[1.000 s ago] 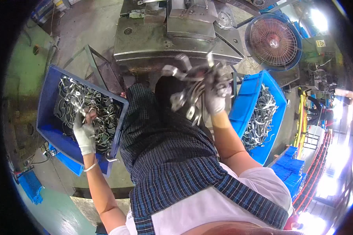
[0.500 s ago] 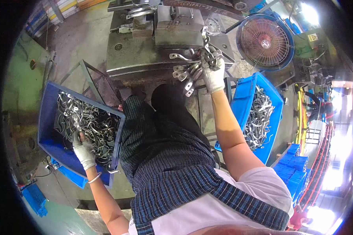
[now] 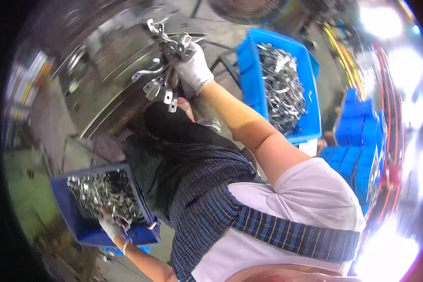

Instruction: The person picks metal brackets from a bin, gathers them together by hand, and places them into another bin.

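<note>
A bunch of bent metal parts (image 3: 167,91) was grasped in the gloved fingers of the right hand (image 3: 192,68), held near the machine (image 3: 113,89); the left hand (image 3: 111,227) was lowered into 1 dark blue bin (image 3: 90,236) among similar pieces (image 3: 98,193) (whether its fingers were closed could not be told)

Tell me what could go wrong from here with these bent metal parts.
The right hand grips a fanned-out bunch of bent metal parts, so one could slip free. The left hand is among tangled parts in the dark blue bin; its glove might snag. A loose part at that bin's rim could fall.
</note>
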Tool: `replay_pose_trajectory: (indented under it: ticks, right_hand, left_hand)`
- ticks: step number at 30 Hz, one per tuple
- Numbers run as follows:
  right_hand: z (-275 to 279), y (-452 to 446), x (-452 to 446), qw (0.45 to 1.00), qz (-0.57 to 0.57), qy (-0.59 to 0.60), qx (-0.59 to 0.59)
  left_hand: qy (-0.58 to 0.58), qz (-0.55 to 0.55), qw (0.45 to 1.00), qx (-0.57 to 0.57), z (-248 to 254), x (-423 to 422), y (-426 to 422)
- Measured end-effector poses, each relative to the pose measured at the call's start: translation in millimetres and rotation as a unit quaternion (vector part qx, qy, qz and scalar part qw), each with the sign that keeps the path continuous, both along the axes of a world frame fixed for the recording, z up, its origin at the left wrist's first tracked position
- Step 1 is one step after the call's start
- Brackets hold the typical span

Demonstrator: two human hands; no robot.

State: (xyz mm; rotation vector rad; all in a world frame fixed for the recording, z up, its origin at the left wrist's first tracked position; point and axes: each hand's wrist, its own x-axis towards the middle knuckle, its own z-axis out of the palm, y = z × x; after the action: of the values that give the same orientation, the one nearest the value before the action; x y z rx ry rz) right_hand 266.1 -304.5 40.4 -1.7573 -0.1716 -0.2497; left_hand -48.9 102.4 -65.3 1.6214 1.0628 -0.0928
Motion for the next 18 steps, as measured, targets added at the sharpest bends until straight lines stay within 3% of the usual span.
replay_pose_trajectory:
  ticks: [1, 2, 3, 4, 5, 6, 7, 9, 10, 11, 12, 14, 15, 16, 18]
  right_hand:
    - [-15, -23, 6, 0.998, -0.036, -0.035, -0.027]
    - [-53, -57, 24, 0.997, -0.043, -0.047, 0.048]
    - [-12, -81, 3, 0.985, -0.134, 0.006, -0.107]
    - [-10, -115, 3, 0.951, -0.177, 0.035, -0.251]
    - [17, -134, -14, 0.933, -0.224, -0.018, -0.28]
    - [11, -174, -14, 0.918, -0.237, 0.014, -0.316]
    - [8, -207, -19, 0.913, -0.269, -0.007, -0.307]
    - [13, -263, -39, 0.851, -0.307, -0.009, -0.425]
    - [41, -264, -53, 0.824, -0.284, 0.168, -0.461]
    - [49, -281, -62, 0.805, -0.206, 0.229, -0.507]
    - [40, -315, -61, 0.749, -0.08, 0.285, -0.593]
    - [62, -314, -76, 0.685, 0.016, 0.331, -0.648]
    - [80, -297, -75, 0.673, -0.008, 0.371, -0.639]
    - [84, -290, -73, 0.704, -0.052, 0.32, -0.632]
    - [82, -263, -58, 0.746, -0.111, 0.24, -0.611]
  left_hand:
    - [0.049, -0.005, 0.998, -0.036, 1, -1, 9]
    - [0.045, -0.033, 0.997, -0.043, 8, -8, 6]
    - [0.041, -0.06, 0.996, -0.05, 14, -16, 4]
    - [0.025, -0.117, 0.993, 0.019, 12, -21, 2]
    - [0.011, -0.17, 0.981, 0.098, 9, -26, 0]
    - [-0.001, -0.212, 0.961, 0.179, 7, -32, -2]
    - [-0.004, -0.172, 0.975, 0.141, -16, -49, 18]
    - [-0.05, -0.145, 0.985, 0.077, -26, -58, 28]
    - [-0.072, -0.131, 0.988, 0.044, -31, -63, 32]
    - [-0.139, -0.017, 0.977, -0.163, -32, -58, 35]
    - [-0.196, 0.098, 0.907, -0.36, -33, -54, 39]
    - [-0.137, 0.146, 0.94, -0.277, -33, -41, 37]
    - [-0.155, 0.13, 0.933, -0.297, -18, -27, 24]
    - [-0.173, 0.114, 0.926, -0.314, -6, -15, 11]
    - [-0.134, 0.024, 0.985, -0.104, 15, 6, -17]
